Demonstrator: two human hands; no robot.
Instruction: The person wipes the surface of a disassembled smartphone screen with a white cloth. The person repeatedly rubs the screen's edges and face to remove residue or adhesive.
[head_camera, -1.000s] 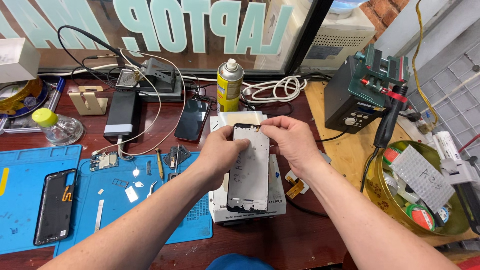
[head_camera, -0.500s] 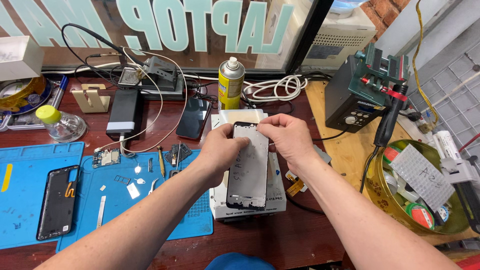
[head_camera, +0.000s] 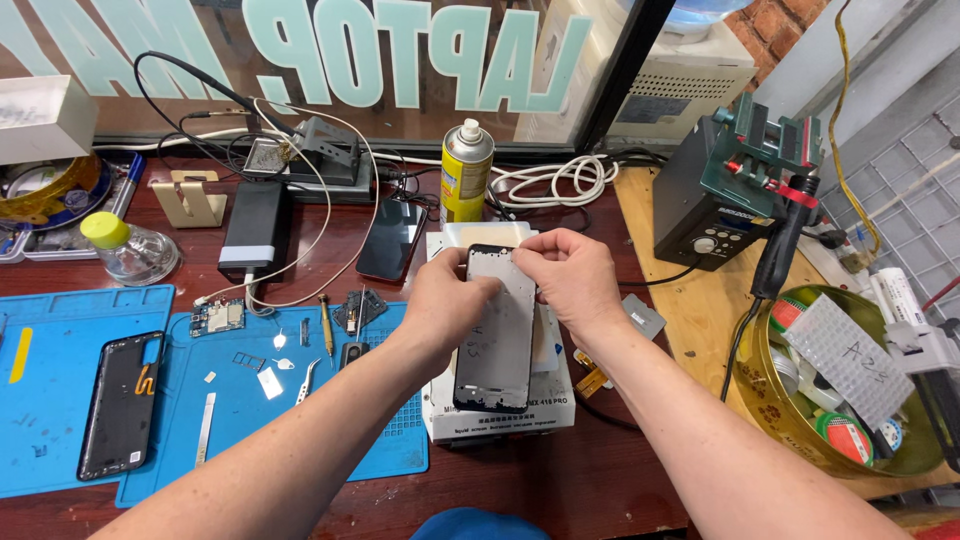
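Above the white heating plate (head_camera: 500, 420) on the tabletop (head_camera: 600, 480), a thin phone screen panel (head_camera: 497, 330) is gripped by both hands: left hand (head_camera: 450, 300) along its edge, right hand (head_camera: 570, 275) pinching the top. Light, stiff and likely fragile, it is best held by its edges.

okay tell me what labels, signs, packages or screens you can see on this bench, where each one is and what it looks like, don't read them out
Window sign: along the back, big pale teal letters on glass.
Spray can: behind the hands, yellow with a printed label, white nozzle.
Phone screen panel: held in the left hand and right hand, grey, black-edged.
Dark phone: left of the can, screen off.
White box: far left, plain.
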